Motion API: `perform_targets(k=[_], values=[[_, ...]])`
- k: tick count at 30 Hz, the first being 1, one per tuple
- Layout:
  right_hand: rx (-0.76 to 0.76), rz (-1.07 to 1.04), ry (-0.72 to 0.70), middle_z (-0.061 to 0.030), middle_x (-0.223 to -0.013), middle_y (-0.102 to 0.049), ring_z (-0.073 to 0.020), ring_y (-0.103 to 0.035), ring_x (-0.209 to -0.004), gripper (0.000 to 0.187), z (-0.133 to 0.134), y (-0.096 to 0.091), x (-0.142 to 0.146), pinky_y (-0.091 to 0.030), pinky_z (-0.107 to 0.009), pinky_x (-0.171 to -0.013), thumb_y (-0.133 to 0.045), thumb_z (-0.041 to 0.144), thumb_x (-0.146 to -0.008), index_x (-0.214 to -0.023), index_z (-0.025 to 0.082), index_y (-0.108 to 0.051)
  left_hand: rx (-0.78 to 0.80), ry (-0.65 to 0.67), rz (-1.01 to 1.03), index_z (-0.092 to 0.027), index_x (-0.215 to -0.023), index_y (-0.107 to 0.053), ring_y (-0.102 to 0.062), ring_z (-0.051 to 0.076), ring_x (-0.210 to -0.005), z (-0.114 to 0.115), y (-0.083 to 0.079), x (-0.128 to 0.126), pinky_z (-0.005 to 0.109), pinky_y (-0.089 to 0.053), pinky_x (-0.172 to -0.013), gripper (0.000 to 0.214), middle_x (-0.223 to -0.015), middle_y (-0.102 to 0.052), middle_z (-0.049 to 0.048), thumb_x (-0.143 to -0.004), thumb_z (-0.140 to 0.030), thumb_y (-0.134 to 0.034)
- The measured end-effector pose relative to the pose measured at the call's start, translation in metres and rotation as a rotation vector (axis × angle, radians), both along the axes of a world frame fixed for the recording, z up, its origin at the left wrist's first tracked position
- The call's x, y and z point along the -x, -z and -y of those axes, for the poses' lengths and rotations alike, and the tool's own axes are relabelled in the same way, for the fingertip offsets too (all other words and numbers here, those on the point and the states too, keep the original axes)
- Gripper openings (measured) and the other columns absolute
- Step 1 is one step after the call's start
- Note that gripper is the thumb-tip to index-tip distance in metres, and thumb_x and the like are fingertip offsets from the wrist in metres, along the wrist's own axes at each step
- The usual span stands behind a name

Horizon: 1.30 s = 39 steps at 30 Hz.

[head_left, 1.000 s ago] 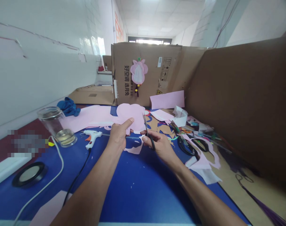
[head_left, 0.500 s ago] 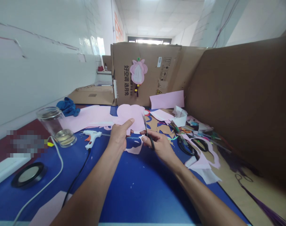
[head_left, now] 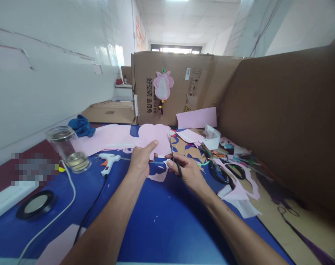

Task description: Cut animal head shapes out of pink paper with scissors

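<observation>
My left hand [head_left: 142, 159] pinches the lower left of a pink paper cutout [head_left: 155, 134] with a scalloped, cloud-like outline, thumb on top. In my right hand [head_left: 188, 170] is a pair of scissors [head_left: 175, 162] with dark handles, fingers wrapped round them. The blades point away from me and lie along the cutout's right edge. Whether they are fully closed I cannot tell. Under the hands, a curved pink paper scrap [head_left: 159, 176] rests on the blue table [head_left: 156, 221].
Left are a white glue gun [head_left: 109, 162], a glass jar [head_left: 70, 151] with liquid, a roll of black tape [head_left: 36, 204] and pink sheets [head_left: 109, 137]. Scraps and a black-handled tool [head_left: 219, 173] lie right. Cardboard [head_left: 200, 92] walls the back, bearing a pink paper ornament [head_left: 163, 86].
The view has shifted very slightly. Both hands keep nearly the same place on the cutout and the scissors, with no other clear difference.
</observation>
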State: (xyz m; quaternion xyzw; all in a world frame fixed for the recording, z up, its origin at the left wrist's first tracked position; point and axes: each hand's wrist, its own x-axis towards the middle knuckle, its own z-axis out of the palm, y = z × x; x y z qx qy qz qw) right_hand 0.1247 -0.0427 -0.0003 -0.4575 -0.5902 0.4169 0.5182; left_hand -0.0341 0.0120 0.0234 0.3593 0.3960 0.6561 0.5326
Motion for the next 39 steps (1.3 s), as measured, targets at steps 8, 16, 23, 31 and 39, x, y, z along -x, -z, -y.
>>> perform_targets(k=[8, 16, 23, 31, 39], values=[[0.015, -0.032, -0.028, 0.0001, -0.072, -0.060, -0.0160, -0.050, -0.068, 0.050, -0.001, 0.004, -0.001, -0.042, -0.029, -0.064, -0.081, 0.058, -0.078, -0.109, 0.019, -0.081, 0.019, 0.008, 0.000, -0.012, -0.073, -0.075, -0.057, 0.013, -0.049, 0.001, 0.001, 0.000, 0.025, -0.037, -0.043, 0.032, -0.066, -0.070, 0.0065, -0.058, -0.035, -0.093], [0.014, -0.055, 0.023, 0.0001, -0.069, -0.061, -0.0157, -0.051, -0.064, 0.054, -0.003, 0.006, 0.000, -0.039, -0.029, -0.061, -0.081, 0.060, -0.077, -0.109, 0.016, -0.080, 0.016, -0.008, 0.003, -0.011, -0.076, -0.077, -0.058, 0.013, -0.048, -0.002, -0.001, 0.003, 0.024, -0.035, -0.042, 0.033, -0.068, -0.073, 0.0085, -0.059, -0.035, -0.092], [-0.100, -0.043, 0.244, -0.0006, -0.070, -0.063, -0.0175, -0.054, -0.069, 0.047, -0.009, -0.002, -0.031, -0.040, -0.030, -0.065, -0.073, 0.061, -0.089, -0.111, 0.020, -0.081, 0.039, 0.144, -0.053, -0.009, -0.074, -0.078, -0.058, 0.013, -0.051, -0.001, 0.001, 0.003, 0.024, -0.039, -0.046, 0.023, -0.069, -0.074, 0.0094, -0.062, -0.026, -0.089], [-0.139, -0.085, 0.329, -0.0034, -0.089, -0.070, -0.0208, -0.060, -0.080, 0.037, -0.022, -0.002, -0.069, -0.045, -0.032, -0.070, -0.078, 0.059, -0.084, -0.094, 0.023, -0.079, 0.055, 0.453, -0.236, -0.013, -0.097, -0.081, -0.070, 0.018, -0.074, 0.002, 0.010, 0.001, 0.026, -0.050, -0.061, 0.035, -0.095, -0.081, 0.0120, -0.063, -0.018, -0.087], [-0.097, -0.229, 0.069, -0.0026, -0.098, -0.076, -0.0213, -0.068, -0.094, 0.035, -0.015, -0.013, -0.064, -0.053, -0.034, -0.084, -0.094, 0.029, -0.065, -0.083, 0.024, -0.064, 0.129, 0.623, -0.543, -0.015, -0.091, -0.079, -0.067, 0.017, -0.069, 0.015, 0.006, 0.000, 0.027, -0.051, -0.060, 0.029, -0.085, -0.078, 0.0067, -0.063, -0.014, -0.083]])
